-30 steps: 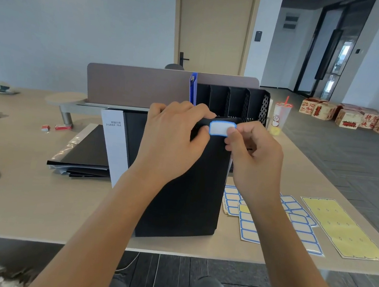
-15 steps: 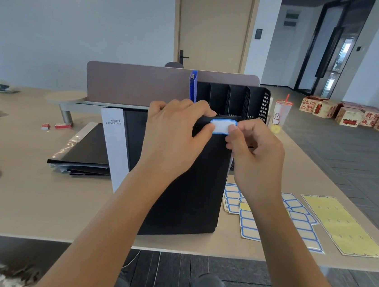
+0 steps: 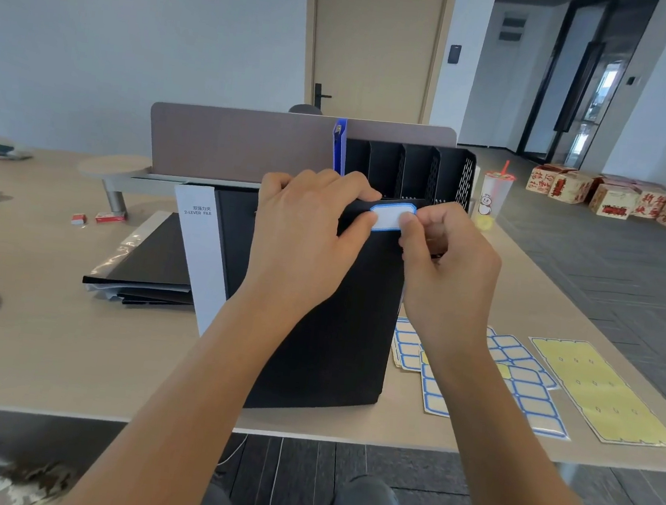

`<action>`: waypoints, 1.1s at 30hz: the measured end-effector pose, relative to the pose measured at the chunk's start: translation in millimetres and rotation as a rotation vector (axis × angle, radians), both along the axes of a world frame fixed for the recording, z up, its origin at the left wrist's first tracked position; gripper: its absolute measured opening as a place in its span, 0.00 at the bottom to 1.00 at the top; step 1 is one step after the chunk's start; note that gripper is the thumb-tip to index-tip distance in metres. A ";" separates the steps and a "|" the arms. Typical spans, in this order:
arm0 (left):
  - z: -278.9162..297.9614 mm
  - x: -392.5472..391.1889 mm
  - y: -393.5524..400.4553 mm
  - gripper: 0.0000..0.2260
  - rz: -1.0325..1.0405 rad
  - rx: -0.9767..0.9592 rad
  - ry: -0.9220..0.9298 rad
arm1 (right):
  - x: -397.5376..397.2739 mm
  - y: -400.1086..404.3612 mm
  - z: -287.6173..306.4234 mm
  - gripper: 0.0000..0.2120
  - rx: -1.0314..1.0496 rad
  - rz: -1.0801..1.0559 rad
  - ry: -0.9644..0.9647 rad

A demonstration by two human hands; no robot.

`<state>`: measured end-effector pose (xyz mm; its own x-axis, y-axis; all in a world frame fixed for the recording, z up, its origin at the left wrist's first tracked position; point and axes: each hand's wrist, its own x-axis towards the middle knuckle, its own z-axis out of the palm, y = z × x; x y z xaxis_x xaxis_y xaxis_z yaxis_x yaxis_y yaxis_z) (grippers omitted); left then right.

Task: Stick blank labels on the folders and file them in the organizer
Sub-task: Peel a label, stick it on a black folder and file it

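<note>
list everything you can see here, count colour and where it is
folder: 1, black with white spine, upright at the front middle of the desk
label: 1, white with blue border, at the folder's top right corner
label sheets: several, white and blue, flat on the desk right of the folder
backing sheet: 1, yellow, far right on the desk
folder stack: several, black, flat, left of the upright folder
organizer: 1, black, behind the folder
blue folder: 1, standing in the organizer's left slot
drink cup: 1, clear with red straw, right of the organizer
boxes: several, tan and red, on the floor at right
left hand: grips the folder's top, thumb on the label
right hand: pinches the label's right end
</note>
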<state>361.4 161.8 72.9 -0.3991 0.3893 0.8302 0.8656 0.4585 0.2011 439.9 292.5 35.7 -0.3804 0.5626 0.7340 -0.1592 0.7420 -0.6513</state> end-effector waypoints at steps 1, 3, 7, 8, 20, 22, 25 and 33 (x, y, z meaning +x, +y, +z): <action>0.0 -0.1 0.0 0.07 -0.001 0.000 0.001 | -0.2 0.0 -0.1 0.08 0.009 -0.013 -0.003; -0.2 -0.2 -0.1 0.07 -0.001 -0.002 -0.002 | -0.3 -0.6 0.0 0.09 0.019 -0.035 -0.008; -0.6 -1.1 0.3 0.07 0.004 -0.002 -0.002 | 0.6 -1.9 0.6 0.09 0.021 -0.066 -0.025; -0.8 -1.1 0.4 0.07 0.004 -0.001 -0.001 | 0.9 -2.4 0.5 0.09 0.022 -0.072 -0.031; 0.2 -1.3 3.1 0.07 0.048 -0.013 -0.001 | 4.6 -2.8 -1.4 0.08 0.033 -0.070 -0.050; 0.4 -0.9 3.1 0.07 0.046 -0.009 -0.008 | 4.0 -2.8 -1.0 0.08 0.025 -0.078 -0.047; 0.4 -0.3 2.4 0.06 0.040 -0.004 -0.012 | 1.7 -3.6 0.0 0.08 0.009 -0.088 -0.030; -0.4 0.5 1.4 0.07 0.028 0.005 -0.015 | 0.6 -9.2 0.7 0.08 -0.004 -0.134 -0.043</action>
<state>361.9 163.2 72.6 -0.4224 0.3738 0.8257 0.8492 0.4816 0.2164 440.5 283.3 36.4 -0.3329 0.6134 0.7162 -0.0311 0.7520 -0.6585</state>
